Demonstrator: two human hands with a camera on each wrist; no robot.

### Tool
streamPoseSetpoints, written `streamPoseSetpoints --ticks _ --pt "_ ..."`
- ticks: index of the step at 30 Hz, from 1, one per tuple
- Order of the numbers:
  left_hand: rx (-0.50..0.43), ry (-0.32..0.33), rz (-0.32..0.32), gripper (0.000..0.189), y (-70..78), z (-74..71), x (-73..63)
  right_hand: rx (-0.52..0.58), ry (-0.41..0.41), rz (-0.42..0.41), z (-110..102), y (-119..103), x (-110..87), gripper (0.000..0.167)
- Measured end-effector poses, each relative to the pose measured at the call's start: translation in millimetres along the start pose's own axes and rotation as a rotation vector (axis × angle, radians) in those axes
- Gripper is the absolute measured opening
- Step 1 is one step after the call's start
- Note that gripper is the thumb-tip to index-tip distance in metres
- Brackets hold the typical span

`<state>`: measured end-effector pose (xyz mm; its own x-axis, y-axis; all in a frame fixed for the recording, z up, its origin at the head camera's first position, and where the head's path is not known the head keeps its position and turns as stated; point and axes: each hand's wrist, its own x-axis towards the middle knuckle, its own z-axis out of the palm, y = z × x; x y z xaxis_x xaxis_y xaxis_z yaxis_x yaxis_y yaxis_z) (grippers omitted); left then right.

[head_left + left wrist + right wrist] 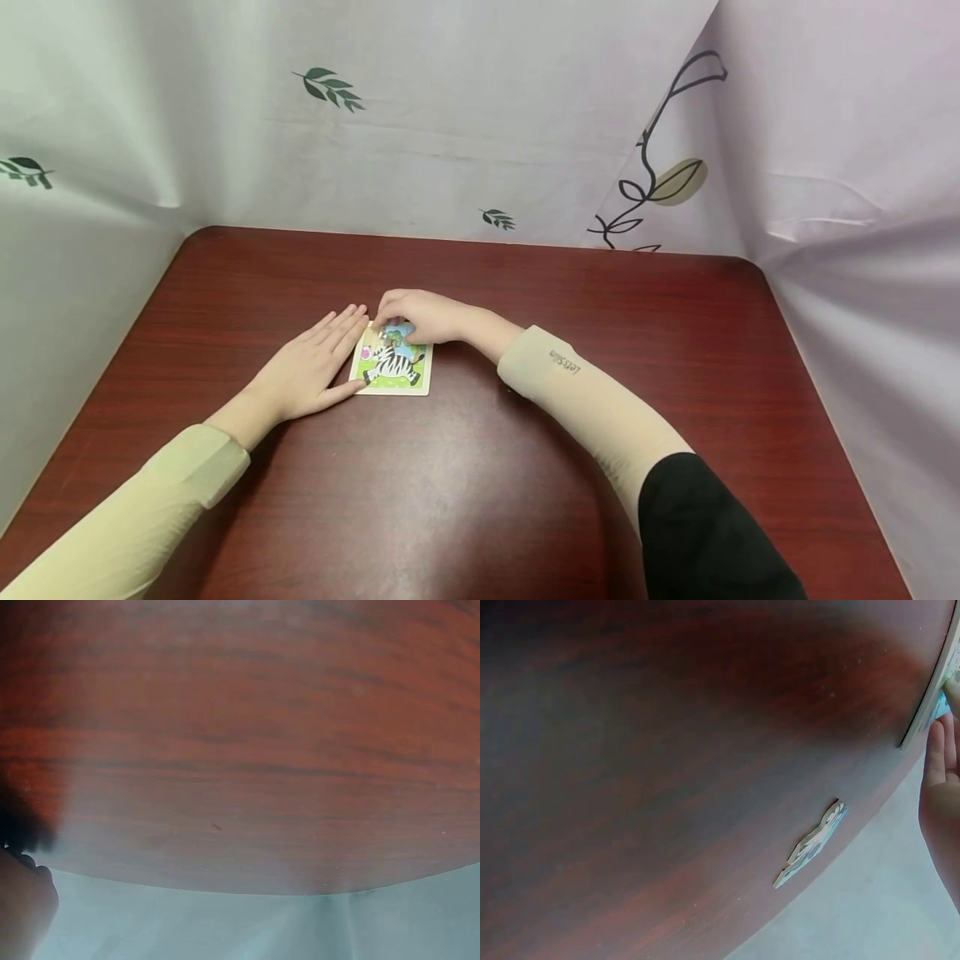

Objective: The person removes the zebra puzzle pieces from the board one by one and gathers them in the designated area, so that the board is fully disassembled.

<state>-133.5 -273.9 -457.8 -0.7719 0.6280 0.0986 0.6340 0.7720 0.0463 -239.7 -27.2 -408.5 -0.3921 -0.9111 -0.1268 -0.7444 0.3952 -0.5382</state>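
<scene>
A square zebra picture puzzle with a pale border lies flat on the table. My left hand rests palm down along its left side, fingers extended, with the thumb reaching its lower left edge. From above right, my right hand reaches over the top of the puzzle, fingers bent down and thumb apart from them; whether a piece is pinched there is hidden. The right wrist view shows that hand at the puzzle's pale edge. A loose, irregularly shaped puzzle piece lies apart on the table in that view.
The dark red wooden table has rounded back corners. A pale curtain with leaf prints hangs behind it and along both sides. In the left wrist view, mostly bare tabletop and its edge appear.
</scene>
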Motion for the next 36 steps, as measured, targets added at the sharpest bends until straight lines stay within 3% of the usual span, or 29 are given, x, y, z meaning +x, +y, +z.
streamPoseSetpoints --ticks 15,36 --pt "0.007 0.003 0.008 0.093 0.4 -1.0 0.4 0.059 -0.008 0.101 -2.6 3.4 2.4 0.038" --pt "0.007 0.006 0.011 0.093 1.3 -0.9 0.9 0.034 0.009 0.069 -4.2 5.0 0.3 0.035"
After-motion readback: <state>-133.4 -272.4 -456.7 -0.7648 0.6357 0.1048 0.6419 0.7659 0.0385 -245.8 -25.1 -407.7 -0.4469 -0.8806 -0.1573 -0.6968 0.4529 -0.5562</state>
